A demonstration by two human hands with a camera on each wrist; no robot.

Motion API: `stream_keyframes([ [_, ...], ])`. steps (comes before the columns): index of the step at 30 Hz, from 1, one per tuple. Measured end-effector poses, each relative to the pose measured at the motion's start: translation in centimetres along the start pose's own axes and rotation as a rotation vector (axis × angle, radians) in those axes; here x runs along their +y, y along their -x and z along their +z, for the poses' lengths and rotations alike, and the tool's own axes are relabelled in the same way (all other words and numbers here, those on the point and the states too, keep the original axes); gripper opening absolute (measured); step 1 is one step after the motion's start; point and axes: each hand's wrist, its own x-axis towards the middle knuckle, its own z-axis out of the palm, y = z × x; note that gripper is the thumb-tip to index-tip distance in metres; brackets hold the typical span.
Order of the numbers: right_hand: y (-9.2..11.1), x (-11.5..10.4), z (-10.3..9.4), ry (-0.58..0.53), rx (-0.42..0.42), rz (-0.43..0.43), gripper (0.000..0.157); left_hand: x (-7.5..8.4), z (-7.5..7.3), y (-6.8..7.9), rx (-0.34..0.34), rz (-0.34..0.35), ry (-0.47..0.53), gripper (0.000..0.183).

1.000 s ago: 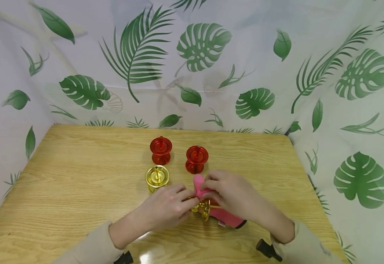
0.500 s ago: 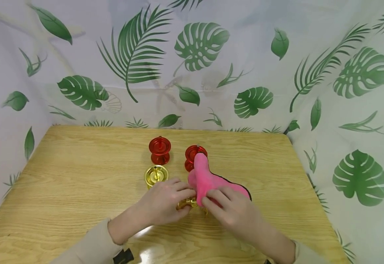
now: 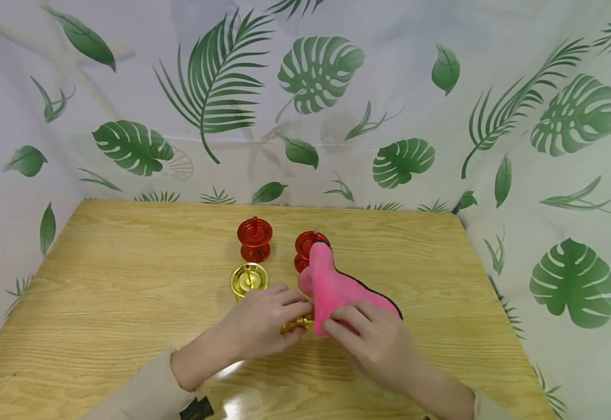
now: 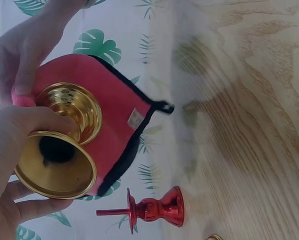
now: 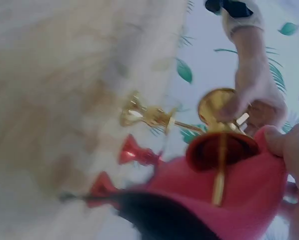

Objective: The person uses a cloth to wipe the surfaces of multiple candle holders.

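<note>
My left hand [image 3: 265,321] grips a gold candlestick [image 4: 74,177] by its waist, tipped on its side with its hollow base toward the left wrist camera. A pink cloth [image 3: 339,286] with black edging lies against the candlestick's dish end. My right hand [image 3: 376,341] pinches the cloth between thumb and fingers beside that dish. In the right wrist view, the candlestick's spike [image 5: 219,187] points over the cloth. The cloth hides much of the candlestick in the head view. In the left wrist view a small white label [image 4: 135,118] and a corner loop show on the cloth.
A second gold candlestick [image 3: 238,287] stands upright just beyond my left hand. Two red candlesticks stand farther back, one at left [image 3: 255,252] and one at right [image 3: 303,256], the latter partly behind the cloth. A leaf-patterned curtain [image 3: 326,175] borders the wooden table [image 3: 126,280].
My right hand has turned and lowered, bringing the cloth up and spread over the dish end; it lay bunched and low before. In the last half second the cloth shifts only slightly.
</note>
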Motion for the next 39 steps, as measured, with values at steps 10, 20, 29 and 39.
stream_keyframes([
  [10, -0.9, 2.3, -0.9, -0.381, -0.179, 0.267, 0.012, 0.5, -0.5, 0.0, 0.028, 0.096, -0.026, 0.029],
  [20, -1.0, 4.0, -0.8, -0.735, -0.332, 0.629, 0.01, 0.3, -0.7, 0.7, 0.026, 0.038, 0.164, 0.033],
  [29, 0.4, 5.1, -0.1, -0.869, -0.227, 0.79, 0.013, 0.1, -0.3, 1.0, 0.13, -0.078, 0.425, 0.035],
  [39, 1.3, 4.8, 1.1, -0.896, 0.09, 0.927, 0.009, 0.7, 0.2, 0.8, 0.322, -0.369, 0.723, 0.038],
])
